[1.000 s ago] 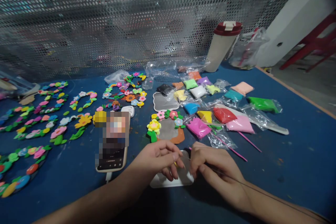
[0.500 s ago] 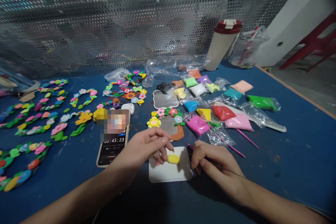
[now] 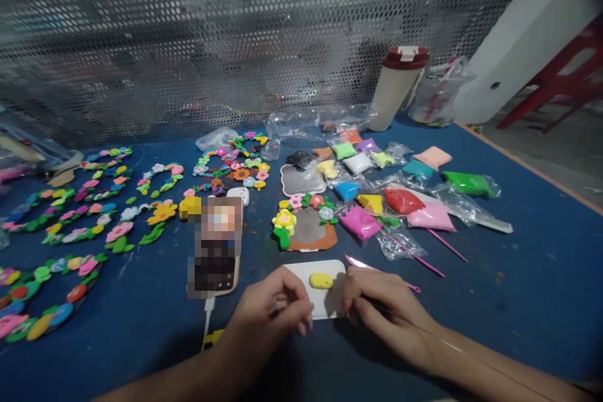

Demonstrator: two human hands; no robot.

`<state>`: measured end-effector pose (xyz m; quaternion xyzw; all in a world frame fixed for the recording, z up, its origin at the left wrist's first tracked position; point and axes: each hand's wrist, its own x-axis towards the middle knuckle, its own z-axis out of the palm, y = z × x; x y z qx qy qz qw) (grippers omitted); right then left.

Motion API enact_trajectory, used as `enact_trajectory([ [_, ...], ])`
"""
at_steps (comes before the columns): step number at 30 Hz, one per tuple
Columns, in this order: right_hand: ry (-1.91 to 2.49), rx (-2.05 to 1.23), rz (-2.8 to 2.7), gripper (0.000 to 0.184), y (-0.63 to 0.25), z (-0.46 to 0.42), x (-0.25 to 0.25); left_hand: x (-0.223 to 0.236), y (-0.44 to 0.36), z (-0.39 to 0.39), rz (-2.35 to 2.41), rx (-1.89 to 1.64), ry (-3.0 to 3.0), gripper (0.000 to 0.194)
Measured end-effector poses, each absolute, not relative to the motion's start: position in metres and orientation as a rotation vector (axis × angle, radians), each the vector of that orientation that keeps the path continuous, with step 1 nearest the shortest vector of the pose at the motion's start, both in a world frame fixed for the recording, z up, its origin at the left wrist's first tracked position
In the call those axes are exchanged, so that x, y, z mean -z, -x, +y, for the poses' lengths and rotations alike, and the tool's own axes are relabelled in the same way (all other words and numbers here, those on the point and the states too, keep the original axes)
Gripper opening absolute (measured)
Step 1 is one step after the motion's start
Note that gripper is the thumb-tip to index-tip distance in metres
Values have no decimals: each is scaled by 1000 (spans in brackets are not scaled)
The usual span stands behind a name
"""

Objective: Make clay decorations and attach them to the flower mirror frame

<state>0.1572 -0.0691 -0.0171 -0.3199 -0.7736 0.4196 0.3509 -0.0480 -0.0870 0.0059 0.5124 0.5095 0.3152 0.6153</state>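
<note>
"Item one, my left hand?"

"Left hand, half curled beside the board's near left corner. I see nothing in the fingers, but the fingertips bunch near the thumb, so I can't tell whether they grasp anything."

"Item two, the right?"

"Right hand, fingers bent in at the board's right edge, knuckles hiding the contents. Clenched or grasping, I can't tell."

"Item three?"

"Yellow piece, one, rounded, lying on the white board between my hands. I judge that spot keeps it in reach of both, and the pale surface makes it easy to see."

"Item four?"

"Flower-trimmed frame, one, flat just beyond the board, likely set there to be in view."

"Sundries?"

"Pink tool, partly behind my right hand. Magenta packet and red packet, in clear wrap, presumably to keep the contents apart. Phone, off to the left, cable attached, outside the space between my hands."
</note>
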Motion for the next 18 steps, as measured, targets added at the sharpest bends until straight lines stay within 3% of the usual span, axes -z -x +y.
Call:
enact_trajectory([
  [10, 797, -1066, -2037, 20, -156, -72, 21, 14, 61, -80, 1101, -1090, -2441, 11],
  [18, 800, -1020, -2074, 25, -160, -71, 18, 29, 63, -75, 1047, -929, -2673, 15],
])
